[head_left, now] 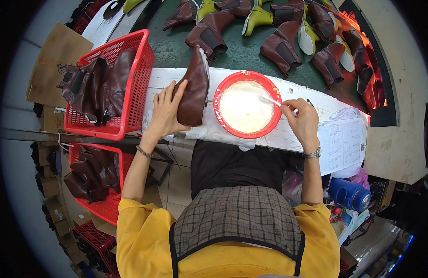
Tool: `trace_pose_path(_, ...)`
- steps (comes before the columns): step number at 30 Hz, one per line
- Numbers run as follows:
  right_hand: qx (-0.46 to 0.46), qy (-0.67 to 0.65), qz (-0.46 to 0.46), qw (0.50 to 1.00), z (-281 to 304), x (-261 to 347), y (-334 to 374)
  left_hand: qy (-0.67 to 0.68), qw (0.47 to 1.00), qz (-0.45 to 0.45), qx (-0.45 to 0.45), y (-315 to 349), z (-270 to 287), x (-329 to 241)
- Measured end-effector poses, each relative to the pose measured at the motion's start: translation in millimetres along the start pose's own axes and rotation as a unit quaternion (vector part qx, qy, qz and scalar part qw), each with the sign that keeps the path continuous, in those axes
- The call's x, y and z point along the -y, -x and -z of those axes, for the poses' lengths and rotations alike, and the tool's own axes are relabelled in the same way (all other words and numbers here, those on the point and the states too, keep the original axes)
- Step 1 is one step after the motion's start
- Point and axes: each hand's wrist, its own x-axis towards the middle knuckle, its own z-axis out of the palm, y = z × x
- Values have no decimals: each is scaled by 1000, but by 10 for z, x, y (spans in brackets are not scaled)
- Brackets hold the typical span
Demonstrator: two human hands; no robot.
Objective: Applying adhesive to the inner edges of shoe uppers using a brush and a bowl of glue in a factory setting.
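My left hand point(165, 112) grips a dark brown leather boot upper point(194, 96) by its left side, fingers bent round the edge. The upper lies on the white board, its pale inner edge showing along the right. Beside it stands a round red bowl point(218, 113) filled with a creamy white paste point(245, 111). My right hand point(301, 121) pinches the thin white handle of a brush point(272, 100) over the bowl's right rim. The brush's far end reaches into the bowl, smeared or hidden against the paste.
A green conveyor belt point(170, 55) runs behind, carrying several brown boots and yellow-green lasts; orange light glows at its right. Red baskets point(142, 69) with brown uppers stand at left. An open notebook point(341, 143) lies on the board point(311, 95); a blue flask point(348, 194) sits below.
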Motion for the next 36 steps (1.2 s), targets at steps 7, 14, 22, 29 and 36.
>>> trace_pose_path(7,-19,-166,-4,986,-49,157,-42,241,965,27,-99,0,431,-42)
trace_pose_path(14,-45,-223,82,970,-201,424,-448,347,924,-106,-119,181,585,-406)
trace_pose_path(22,-75,-266,129,952,-72,589,-219,375,882,-78,-273,59,600,-536)
trace_pose_path(29,-49,-288,152,944,-45,716,33,290,866,-123,-388,-246,644,-588)
trace_pose_path(36,19,-290,160,943,-14,867,169,126,874,-142,-446,-438,567,-475)
